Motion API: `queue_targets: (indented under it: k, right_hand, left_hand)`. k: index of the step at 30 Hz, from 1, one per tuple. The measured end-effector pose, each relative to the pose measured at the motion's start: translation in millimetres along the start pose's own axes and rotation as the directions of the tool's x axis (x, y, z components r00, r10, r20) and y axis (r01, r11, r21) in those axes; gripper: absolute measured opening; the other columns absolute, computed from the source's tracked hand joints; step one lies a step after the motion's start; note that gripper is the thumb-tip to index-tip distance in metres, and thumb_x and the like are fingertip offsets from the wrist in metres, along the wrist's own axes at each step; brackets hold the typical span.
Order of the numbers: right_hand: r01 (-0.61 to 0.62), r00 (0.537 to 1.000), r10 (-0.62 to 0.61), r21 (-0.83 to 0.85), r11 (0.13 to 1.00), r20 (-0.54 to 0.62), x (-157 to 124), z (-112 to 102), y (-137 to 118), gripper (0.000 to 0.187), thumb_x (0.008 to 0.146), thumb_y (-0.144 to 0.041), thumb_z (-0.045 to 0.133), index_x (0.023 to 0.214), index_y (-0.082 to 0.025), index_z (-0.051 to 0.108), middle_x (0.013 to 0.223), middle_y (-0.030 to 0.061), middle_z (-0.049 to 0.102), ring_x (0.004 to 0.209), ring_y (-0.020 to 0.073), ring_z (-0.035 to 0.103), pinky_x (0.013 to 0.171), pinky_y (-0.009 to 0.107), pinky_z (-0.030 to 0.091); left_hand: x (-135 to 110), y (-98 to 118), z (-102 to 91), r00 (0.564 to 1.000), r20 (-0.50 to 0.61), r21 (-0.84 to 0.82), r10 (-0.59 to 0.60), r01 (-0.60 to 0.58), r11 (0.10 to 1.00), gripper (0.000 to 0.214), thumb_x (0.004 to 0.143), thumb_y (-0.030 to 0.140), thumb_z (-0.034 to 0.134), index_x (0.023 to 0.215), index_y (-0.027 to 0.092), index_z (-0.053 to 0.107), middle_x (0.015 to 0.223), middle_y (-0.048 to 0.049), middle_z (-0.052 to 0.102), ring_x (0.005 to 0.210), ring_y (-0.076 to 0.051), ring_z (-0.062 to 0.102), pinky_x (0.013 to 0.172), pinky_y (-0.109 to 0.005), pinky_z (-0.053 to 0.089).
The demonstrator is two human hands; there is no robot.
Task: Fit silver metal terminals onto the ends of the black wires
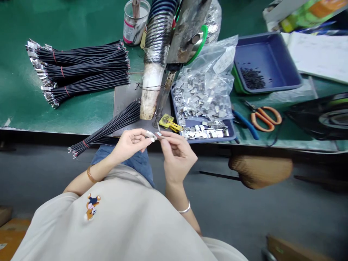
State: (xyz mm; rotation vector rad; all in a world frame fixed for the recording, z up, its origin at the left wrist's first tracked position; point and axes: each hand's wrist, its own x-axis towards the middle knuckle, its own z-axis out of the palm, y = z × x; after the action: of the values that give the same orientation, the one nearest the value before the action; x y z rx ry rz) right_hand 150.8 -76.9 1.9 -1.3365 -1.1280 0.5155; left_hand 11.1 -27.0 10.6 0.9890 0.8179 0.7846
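Just past the bench's front edge, my left hand (133,142) and my right hand (178,154) meet fingertip to fingertip, both pinched closed. White covering shows on the left fingertips. A small silver metal piece (158,133) sits at the right thumb and index finger. What the left fingers pinch is too small and covered to make out. Left of my hands, a tied bundle of black wires (108,125) rests across a grey board, its ends overhanging the edge. Beyond my fingertips are a yellow clip (174,125) and the slim metal tip of an upright tool (164,96).
A taped fume hose (152,87) hangs beside the tool. More wire bundles (81,69) lie back left. To the right are a tray of metal pieces (232,136), a plastic bag (209,83), blue-handled pliers (246,123), orange scissors (263,117) and a blue bin (285,61).
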Motion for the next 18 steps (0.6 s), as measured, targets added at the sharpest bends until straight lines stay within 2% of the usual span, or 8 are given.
queue_targets:
  k: [3, 7, 9, 13, 15, 18]
  right_hand:
    - [0.169, 0.983, -0.170, -0.022, 0.985, -0.066, 1.2, -5.1, -1.5, 0.013, 0.092, -0.015, 0.060, 0.094, -0.023, 0.070, 0.096, 0.0025, 0.076, 0.089, 0.0157, 0.075, 0.078, 0.031, 0.063]
    - [0.300, 0.952, -0.294, -0.066, 0.952, 0.088, 0.1, -8.2, 2.3, 0.017, 0.087, -0.009, 0.065, 0.095, -0.023, 0.067, 0.101, 0.0028, 0.078, 0.091, 0.0162, 0.075, 0.080, 0.031, 0.063]
    - [0.292, 0.955, -0.286, -0.081, 0.953, 0.079, -0.4, -6.8, 4.4, 0.016, 0.085, -0.008, 0.067, 0.092, -0.023, 0.067, 0.095, 0.0018, 0.078, 0.086, 0.0154, 0.075, 0.076, 0.029, 0.063]
    - [0.191, 0.980, -0.195, -0.081, 0.978, -0.045, 0.6, -3.3, 7.3, 0.010, 0.086, -0.013, 0.068, 0.088, -0.022, 0.065, 0.090, 0.0019, 0.077, 0.081, 0.0155, 0.075, 0.070, 0.027, 0.062]
    - [0.181, 0.983, -0.185, -0.115, 0.977, -0.017, 1.3, -3.1, 8.8, 0.007, 0.087, -0.016, 0.068, 0.087, -0.022, 0.065, 0.093, 0.0036, 0.077, 0.087, 0.0173, 0.076, 0.076, 0.031, 0.063]
    - [0.243, 0.969, -0.232, -0.179, 0.953, 0.082, 1.9, -4.3, 11.5, 0.006, 0.088, -0.017, 0.066, 0.087, -0.023, 0.064, 0.100, 0.0055, 0.078, 0.092, 0.0194, 0.076, 0.082, 0.036, 0.063]
  left_hand:
    - [2.4, 1.6, 1.8, 0.997, -0.076, 0.009, -0.005, 0.006, 1.000, 0.036, 0.067, 0.041, 0.082, 0.078, 0.010, 0.068, 0.063, 0.0003, 0.059, 0.055, -0.006, 0.046, 0.055, -0.020, 0.035]
    - [5.2, 3.5, 3.8, 0.997, -0.071, 0.077, 0.034, -0.028, 0.997, 0.028, 0.067, 0.036, 0.079, 0.070, 0.011, 0.067, 0.058, 0.0031, 0.051, 0.055, -0.006, 0.040, 0.055, -0.021, 0.030]
    - [6.4, 3.2, 3.8, 0.995, -0.077, 0.093, 0.056, -0.049, 0.994, 0.025, 0.070, 0.034, 0.076, 0.070, 0.012, 0.066, 0.055, 0.0047, 0.047, 0.053, -0.005, 0.036, 0.053, -0.021, 0.028]
    - [7.6, 0.7, 2.8, 0.994, -0.088, 0.081, 0.062, -0.055, 0.995, 0.023, 0.074, 0.034, 0.073, 0.075, 0.012, 0.069, 0.058, 0.0034, 0.050, 0.055, -0.006, 0.038, 0.054, -0.021, 0.030]
    - [8.1, -0.3, 2.1, 0.994, -0.092, 0.078, 0.064, -0.057, 0.995, 0.023, 0.074, 0.035, 0.073, 0.076, 0.012, 0.070, 0.062, 0.0012, 0.056, 0.059, -0.008, 0.045, 0.057, -0.021, 0.036]
    - [9.8, -1.2, 1.2, 0.993, -0.092, 0.076, 0.078, -0.071, 0.995, 0.024, 0.074, 0.035, 0.075, 0.074, 0.011, 0.071, 0.068, -0.0013, 0.064, 0.064, -0.009, 0.052, 0.062, -0.022, 0.042]
